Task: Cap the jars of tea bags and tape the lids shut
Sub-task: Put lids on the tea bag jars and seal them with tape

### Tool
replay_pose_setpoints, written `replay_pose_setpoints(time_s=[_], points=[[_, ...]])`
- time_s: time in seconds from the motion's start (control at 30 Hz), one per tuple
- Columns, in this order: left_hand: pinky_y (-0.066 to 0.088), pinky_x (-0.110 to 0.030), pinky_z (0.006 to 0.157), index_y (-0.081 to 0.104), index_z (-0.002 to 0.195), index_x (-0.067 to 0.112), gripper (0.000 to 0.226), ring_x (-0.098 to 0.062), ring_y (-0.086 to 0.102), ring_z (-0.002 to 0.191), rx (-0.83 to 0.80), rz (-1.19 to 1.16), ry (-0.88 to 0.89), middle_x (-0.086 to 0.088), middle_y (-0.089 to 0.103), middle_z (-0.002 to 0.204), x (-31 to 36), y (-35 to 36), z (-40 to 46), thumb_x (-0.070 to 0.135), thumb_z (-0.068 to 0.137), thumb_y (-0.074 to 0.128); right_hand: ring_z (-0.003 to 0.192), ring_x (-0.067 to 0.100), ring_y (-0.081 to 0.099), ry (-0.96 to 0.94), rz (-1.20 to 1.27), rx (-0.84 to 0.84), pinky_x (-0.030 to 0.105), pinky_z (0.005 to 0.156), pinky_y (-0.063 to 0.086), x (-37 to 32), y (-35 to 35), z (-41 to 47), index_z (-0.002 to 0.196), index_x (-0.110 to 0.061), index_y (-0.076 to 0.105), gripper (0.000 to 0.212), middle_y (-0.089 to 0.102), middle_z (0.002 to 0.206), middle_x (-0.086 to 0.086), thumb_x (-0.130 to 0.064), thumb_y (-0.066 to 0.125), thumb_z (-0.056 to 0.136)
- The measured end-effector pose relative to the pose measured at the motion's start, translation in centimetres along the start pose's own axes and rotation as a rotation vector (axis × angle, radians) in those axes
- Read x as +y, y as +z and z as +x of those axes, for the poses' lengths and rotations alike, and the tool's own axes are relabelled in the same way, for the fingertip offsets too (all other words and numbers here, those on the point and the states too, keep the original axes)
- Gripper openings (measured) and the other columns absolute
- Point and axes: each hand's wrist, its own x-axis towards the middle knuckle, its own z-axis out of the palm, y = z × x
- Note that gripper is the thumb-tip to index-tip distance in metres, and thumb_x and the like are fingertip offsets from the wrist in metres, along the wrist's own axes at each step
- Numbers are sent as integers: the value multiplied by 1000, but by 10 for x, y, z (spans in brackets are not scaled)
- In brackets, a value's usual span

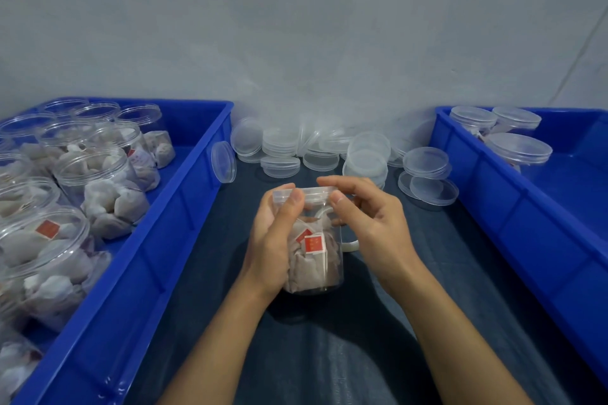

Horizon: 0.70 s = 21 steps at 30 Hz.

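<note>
Both hands' grip: left hand [269, 250] w/ right hand [371, 223] on capped jar [316, 260].

Dark cloth surface [329, 355] bears two blue bins [158, 240] (loose lids [329, 148] between).

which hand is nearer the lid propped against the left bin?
Left. The left hand grips the jar just right of that lid; the right hand is beyond the jar.

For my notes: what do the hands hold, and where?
Left hand grips the tea-bag jar's side; right hand holds its lid rim.
</note>
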Motion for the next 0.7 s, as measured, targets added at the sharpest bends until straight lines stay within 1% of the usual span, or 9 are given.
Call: replay_pose_setpoints(time_s=[0.07,0.1,0.23,0.3,0.37,0.43,0.5,0.6,0.7], points=[[63,-42,86,55,137,12,56,-33,76,105,-18,-1,-2,-17,76,116,-1,-1,0,46,92,60,101,27,71,23,26,9,46,90,60,-1,1,-1,111,-29,80,24,70,118,11,-32,66,92],[63,-44,87,55,138,12,56,-33,76,105,-28,0,-1,-17,76,116,-1,-2,0,44,93,60,100,25,71,24,22,9,43,88,60,-2,2,-1,110,-30,79,23,70,118,11,-34,67,90],[61,-48,90,52,140,7,60,-33,76,106,-30,3,6,-19,75,116,0,-1,-1,40,90,61,85,8,69,-8,4,15,25,77,55,-1,5,-1,105,-32,79,22,69,112,11,-27,71,86],[61,-46,88,52,140,6,65,-33,76,104,-24,10,17,-22,74,118,1,1,-1,43,87,64,83,6,67,-19,7,20,24,76,55,0,6,-1,104,-32,79,21,69,109,10,-26,71,85],[61,-46,88,51,139,5,78,-33,75,105,-17,34,36,-23,73,119,1,3,-1,52,80,69,84,7,67,-30,-3,22,25,77,55,0,5,-1,104,-31,79,21,69,108,8,-26,71,86],[61,-45,89,51,139,5,86,-34,75,107,-19,54,46,-21,73,120,1,3,-2,59,75,67,85,8,67,-34,-13,20,26,78,55,1,4,-1,104,-32,79,20,68,108,7,-27,71,86],[63,-41,87,51,140,7,78,-33,75,108,-30,53,39,-19,74,120,1,1,-1,53,80,68,87,9,67,-42,-24,18,28,79,56,2,4,-1,105,-32,78,21,68,109,5,-27,70,87],[63,-36,82,52,140,10,58,-32,76,106,-48,4,20,-17,76,117,-1,-3,-2,38,89,61,91,15,68,-46,-13,16,36,82,58,3,4,-2,105,-33,78,21,65,111,5,-28,67,87],[62,-37,83,52,139,9,58,-31,76,104,-56,-18,18,-16,76,115,-2,-4,-2,34,88,65,89,12,68,-53,-18,15,30,80,55,4,6,-2,104,-33,77,22,64,111,5,-26,67,87]])
